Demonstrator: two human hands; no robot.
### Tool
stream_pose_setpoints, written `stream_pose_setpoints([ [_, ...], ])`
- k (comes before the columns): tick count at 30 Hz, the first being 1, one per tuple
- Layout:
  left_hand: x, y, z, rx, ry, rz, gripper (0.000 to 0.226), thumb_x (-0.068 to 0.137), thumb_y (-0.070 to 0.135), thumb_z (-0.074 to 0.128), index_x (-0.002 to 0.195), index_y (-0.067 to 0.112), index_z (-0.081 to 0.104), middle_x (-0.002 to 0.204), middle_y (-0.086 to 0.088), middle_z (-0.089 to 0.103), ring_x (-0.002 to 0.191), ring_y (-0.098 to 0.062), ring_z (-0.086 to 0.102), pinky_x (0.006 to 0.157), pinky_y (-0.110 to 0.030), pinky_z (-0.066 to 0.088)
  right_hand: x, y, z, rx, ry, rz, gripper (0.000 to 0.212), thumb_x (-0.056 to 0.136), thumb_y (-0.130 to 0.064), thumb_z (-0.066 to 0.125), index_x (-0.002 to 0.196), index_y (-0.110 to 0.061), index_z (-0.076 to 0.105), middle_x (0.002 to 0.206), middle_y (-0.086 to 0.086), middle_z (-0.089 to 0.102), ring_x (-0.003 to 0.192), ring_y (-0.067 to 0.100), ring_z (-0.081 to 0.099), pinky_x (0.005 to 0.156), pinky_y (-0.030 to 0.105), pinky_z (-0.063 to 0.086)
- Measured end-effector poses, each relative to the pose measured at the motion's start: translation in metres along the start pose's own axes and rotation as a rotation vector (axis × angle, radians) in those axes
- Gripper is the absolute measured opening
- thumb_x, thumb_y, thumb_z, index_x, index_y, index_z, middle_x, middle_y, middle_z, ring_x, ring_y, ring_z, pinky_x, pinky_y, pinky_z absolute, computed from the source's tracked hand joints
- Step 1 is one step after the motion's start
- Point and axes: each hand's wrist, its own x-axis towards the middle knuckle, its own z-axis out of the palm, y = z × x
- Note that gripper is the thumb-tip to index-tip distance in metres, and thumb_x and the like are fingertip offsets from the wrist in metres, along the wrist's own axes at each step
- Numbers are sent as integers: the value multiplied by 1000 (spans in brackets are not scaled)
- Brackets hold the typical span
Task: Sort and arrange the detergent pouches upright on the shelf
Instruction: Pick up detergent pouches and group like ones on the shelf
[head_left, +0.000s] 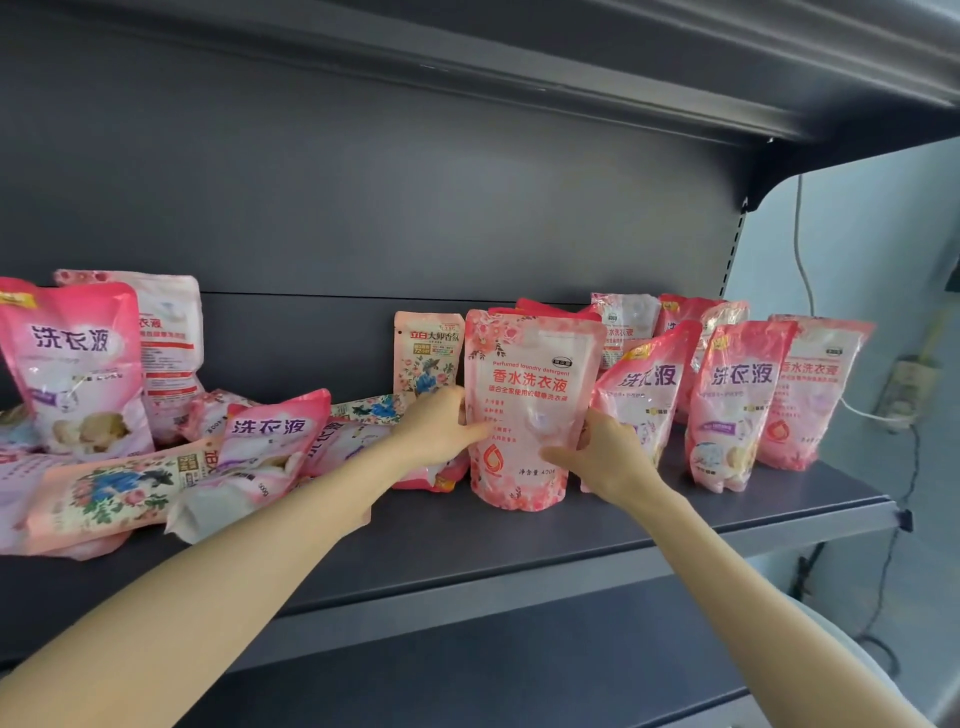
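In the head view, we are holding the light pink pouch (524, 410) with both hands, and it is standing upright near the middle of the shelf (571, 535) with its bottom on the board. Our left hand (441, 426) is gripping its left edge and our right hand (602, 457) its right edge, each with the thumb on the printed front and the other fingers going behind. On the right of it, a group of upright pouches (737, 405) is standing close together, some a little tilted, so we are judging this side as mostly sorted. Just behind our left hand, a floral pouch (428, 353) is standing against the back wall. On the left, the work is not done: a long floral pouch (114, 488) is lying flat, a dark pink pouch (260, 457) is leaning over the heap, and others are lying under them. Only two tall pouches (72, 364) at the far left are standing there. We are thinking that about half of the task is finished, and the heap on the left is waiting to be lifted and put in line.
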Motion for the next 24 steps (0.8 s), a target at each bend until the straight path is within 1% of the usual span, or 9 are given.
stream_pose_setpoints([
  [3, -9, 4, -9, 188, -44, -22, 38, 89, 43, 58, 102, 8, 55, 97, -7, 60, 84, -21, 55, 74, -34, 45, -6, -2, -7, -146, -28, 33, 36, 82, -33, 69, 107, -11, 54, 93, 4, 65, 78, 21, 62, 68, 35, 54],
  [5, -19, 8, -15, 278, -60, -12, 30, 89, 41, 57, 95, 12, 51, 90, -5, 54, 80, -20, 51, 70, -32, 41, -14, -5, -13, -237, -32, 26, 37, 82, -33, 68, 106, -10, 53, 89, 6, 64, 78, 23, 62, 67, 36, 53],
  [7, -32, 12, -23, 325, -63, 10, 30, 90, 38, 57, 106, 12, 56, 97, -5, 59, 89, -20, 55, 76, -33, 43, -23, -11, -18, -300, -43, -15, 38, 82, -32, 66, 110, -10, 55, 95, 5, 64, 80, 24, 63, 68, 35, 53],
  [9, -49, 14, -32, 343, -32, 11, 34, 91, 36, 55, 118, 14, 56, 110, -5, 62, 99, -23, 57, 80, -33, 44, -33, -21, -20, -318, -78, -69, 44, 83, -33, 65, 121, -14, 54, 112, 6, 60, 89, 25, 62, 74, 36, 52],
  [12, -74, 8, -45, 413, 56, 56, 31, 92, 38, 52, 115, 18, 57, 114, -4, 62, 100, -23, 57, 76, -32, 44, -41, -39, -15, -288, -135, -167, 46, 85, -33, 65, 127, -19, 52, 126, 6, 55, 103, 26, 59, 85, 41, 52],
  [15, -101, -6, -63, 504, 111, 78, 32, 93, 37, 51, 119, 19, 56, 116, -2, 61, 108, -22, 53, 80, -33, 44, -43, -63, -1, -213, -171, -258, 39, 85, -30, 66, 120, -15, 57, 122, 6, 57, 107, 27, 57, 89, 41, 50],
  [18, -122, -30, -81, 537, 177, 26, 31, 94, 35, 50, 121, 21, 55, 121, 0, 57, 114, -20, 48, 83, -33, 41, -39, -86, 19, -174, -174, -338, 34, 83, -28, 67, 114, -13, 62, 112, 5, 62, 102, 27, 58, 86, 37, 50],
  [21, -136, -58, -99, 495, 214, -55, 32, 93, 33, 53, 121, 18, 57, 119, 0, 57, 113, -22, 51, 83, -34, 43, -33, -106, 43, -117, -199, -395, 35, 85, -26, 65, 117, -13, 62, 111, 4, 62, 97, 24, 57, 84, 36, 50],
  [24, -144, -88, -113, 428, 242, -141, 32, 91, 32, 56, 120, 16, 59, 120, -1, 59, 108, -23, 56, 85, -39, 47, -24, -124, 71, -73, -246, -413, 33, 86, -26, 63, 115, -11, 63, 116, 10, 63, 105, 29, 59, 89, 39, 49],
])
